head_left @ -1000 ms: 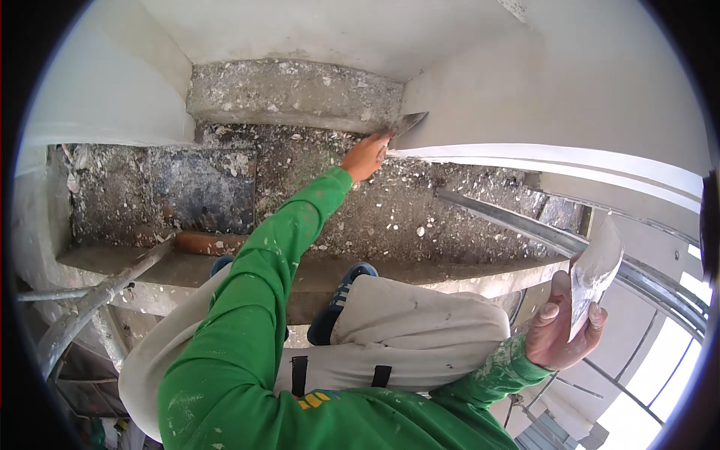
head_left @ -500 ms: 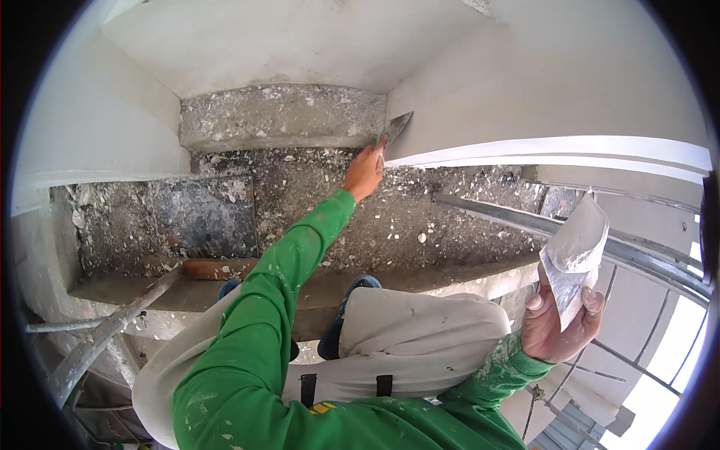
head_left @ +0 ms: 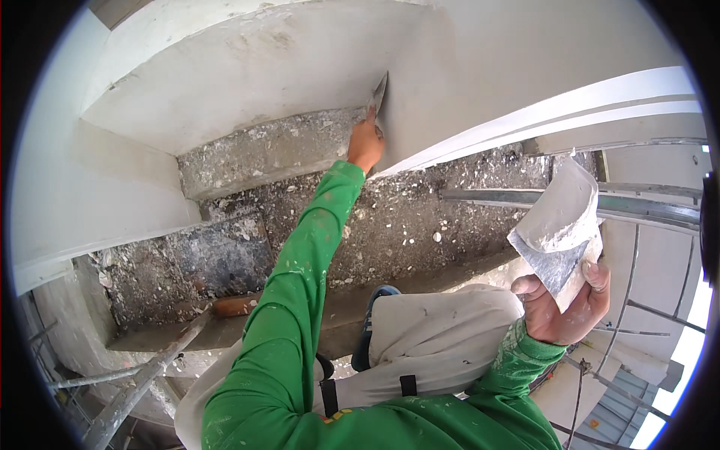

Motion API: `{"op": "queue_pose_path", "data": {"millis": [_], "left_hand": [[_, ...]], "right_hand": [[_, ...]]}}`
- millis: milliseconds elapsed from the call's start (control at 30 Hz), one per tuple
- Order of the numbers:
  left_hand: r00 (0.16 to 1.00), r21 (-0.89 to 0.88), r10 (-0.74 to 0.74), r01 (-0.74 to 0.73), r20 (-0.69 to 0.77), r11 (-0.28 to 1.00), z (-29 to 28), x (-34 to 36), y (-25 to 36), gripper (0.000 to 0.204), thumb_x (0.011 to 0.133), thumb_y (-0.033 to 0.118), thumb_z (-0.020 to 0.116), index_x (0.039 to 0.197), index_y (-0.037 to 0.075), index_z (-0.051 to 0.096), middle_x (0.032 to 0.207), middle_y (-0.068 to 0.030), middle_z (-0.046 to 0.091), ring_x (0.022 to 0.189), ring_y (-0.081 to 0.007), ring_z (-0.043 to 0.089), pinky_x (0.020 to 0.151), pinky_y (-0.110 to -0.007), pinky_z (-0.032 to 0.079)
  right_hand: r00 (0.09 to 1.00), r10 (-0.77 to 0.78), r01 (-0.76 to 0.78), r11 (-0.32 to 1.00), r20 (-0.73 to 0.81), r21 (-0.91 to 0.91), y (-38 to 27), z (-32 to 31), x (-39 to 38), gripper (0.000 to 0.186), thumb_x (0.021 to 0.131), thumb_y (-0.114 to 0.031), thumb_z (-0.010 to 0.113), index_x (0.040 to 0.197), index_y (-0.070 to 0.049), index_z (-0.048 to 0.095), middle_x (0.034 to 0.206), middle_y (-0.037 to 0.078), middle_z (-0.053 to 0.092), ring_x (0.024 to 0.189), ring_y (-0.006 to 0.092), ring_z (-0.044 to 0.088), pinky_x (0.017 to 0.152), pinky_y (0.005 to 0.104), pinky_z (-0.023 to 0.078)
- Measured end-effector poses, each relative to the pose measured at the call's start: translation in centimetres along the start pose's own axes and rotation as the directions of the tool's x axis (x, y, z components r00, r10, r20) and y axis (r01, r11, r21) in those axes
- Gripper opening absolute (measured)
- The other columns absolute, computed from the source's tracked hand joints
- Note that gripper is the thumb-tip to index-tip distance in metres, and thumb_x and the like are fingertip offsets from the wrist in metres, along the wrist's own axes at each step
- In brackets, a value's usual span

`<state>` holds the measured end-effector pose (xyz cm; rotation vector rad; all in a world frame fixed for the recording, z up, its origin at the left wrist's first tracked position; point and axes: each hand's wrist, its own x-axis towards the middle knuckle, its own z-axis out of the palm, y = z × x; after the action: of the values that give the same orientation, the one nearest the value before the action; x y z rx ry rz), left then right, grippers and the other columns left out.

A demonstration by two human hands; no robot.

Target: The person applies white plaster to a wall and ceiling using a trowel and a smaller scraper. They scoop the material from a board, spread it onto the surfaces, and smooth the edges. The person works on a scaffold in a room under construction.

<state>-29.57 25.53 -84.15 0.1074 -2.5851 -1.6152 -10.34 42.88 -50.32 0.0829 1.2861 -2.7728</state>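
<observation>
My left hand (head_left: 366, 141) is closed on a metal putty knife (head_left: 379, 93), its blade angled upward against the pale plastered wall (head_left: 465, 75) at the inside corner, above a rough concrete step (head_left: 247, 146). My right hand (head_left: 559, 307), at the right, grips a flat metal plate (head_left: 547, 266) bearing a thick, smooth mound of white putty (head_left: 559, 210).
A debris-strewn concrete ledge (head_left: 382, 247) runs below the walls. A metal channel (head_left: 487, 196) crosses it at the right; scaffold tubes (head_left: 157, 367) stand lower left, and thin rods (head_left: 637, 270) cross a drop at the right. My legs (head_left: 442, 322) are bent at the ledge's edge.
My left hand has moved up the corner with the knife, whose blade is now more upright. The plate of putty is higher and further left. The whole view has tilted.
</observation>
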Motion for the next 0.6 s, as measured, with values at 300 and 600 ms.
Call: {"op": "queue_pose_path", "data": {"millis": [300, 600], "left_hand": [[0.997, -0.042, -0.073, 0.073, -0.006, 0.996, 0.6, 0.3, -0.9, 0.066, 0.077, -0.004, 0.049, 0.141, 0.002, 0.034, 0.099, -0.0278, 0.057, 0.088, -0.0402, 0.06, 0.079, -0.045, 0.049], [0.942, -0.226, -0.222, 0.165, -0.254, 0.96, 2.5, -0.6, -0.7, 0.064, 0.077, -0.004, 0.048, 0.14, 0.001, 0.037, 0.096, -0.027, 0.057, 0.087, -0.0397, 0.058, 0.079, -0.045, 0.047]], "right_hand": [[0.982, -0.05, 0.037, 0.997, -0.182, -0.071, -0.9, -0.8, -0.9, 0.073, 0.075, -0.02, 0.047, 0.136, 0.011, 0.022, 0.122, 0.031, 0.049, 0.099, 0.0506, 0.057, 0.062, 0.0665, 0.056], [0.985, -0.128, 0.118, 0.989, -0.114, -0.092, -1.6, -0.6, -1.0, 0.058, 0.085, -0.016, 0.044, 0.135, 0.008, 0.028, 0.126, 0.026, 0.05, 0.106, 0.0419, 0.057, 0.069, 0.0618, 0.057]]}}
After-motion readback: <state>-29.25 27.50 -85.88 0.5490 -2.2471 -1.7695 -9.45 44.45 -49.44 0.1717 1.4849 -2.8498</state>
